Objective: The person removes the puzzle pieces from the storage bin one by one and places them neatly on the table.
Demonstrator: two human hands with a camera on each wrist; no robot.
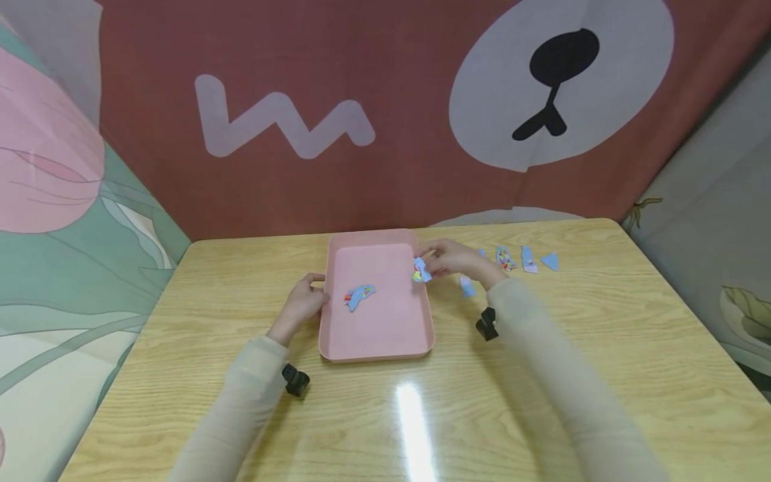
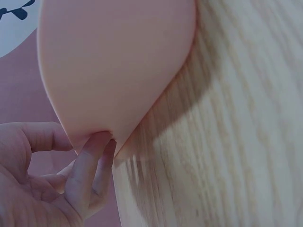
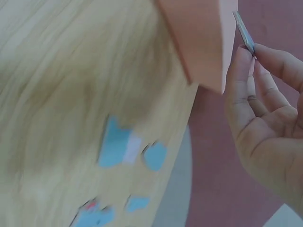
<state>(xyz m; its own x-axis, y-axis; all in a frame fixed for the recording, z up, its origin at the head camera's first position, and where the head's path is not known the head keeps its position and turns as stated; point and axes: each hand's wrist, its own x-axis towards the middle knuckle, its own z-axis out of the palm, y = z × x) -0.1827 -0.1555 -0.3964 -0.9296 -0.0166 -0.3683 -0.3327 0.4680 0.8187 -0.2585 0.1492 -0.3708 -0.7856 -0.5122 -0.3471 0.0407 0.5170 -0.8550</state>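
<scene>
A shallow pink tray (image 1: 379, 331) lies on the wooden table. At its left wall my left hand (image 1: 303, 301) grips the side; in the left wrist view its fingers (image 2: 85, 175) press the outer wall and another digit reaches the rim. Over the tray's right edge, my right hand (image 1: 456, 260) pinches a blue puzzle piece (image 1: 421, 270) with a colourful print. The right wrist view shows this thin piece (image 3: 244, 30) edge-on between thumb and fingertip. Inside the tray, left of centre, lie blue and multicoloured pieces (image 1: 359, 296), close together.
Right of the tray, several more pieces lie on the table: a patterned one (image 1: 504, 258), a blue strip (image 1: 529, 259), a blue triangle (image 1: 549, 261) and one nearer piece (image 1: 466, 286). My right forearm passes beside them. A printed curtain (image 1: 391, 181) hangs behind the table's far edge.
</scene>
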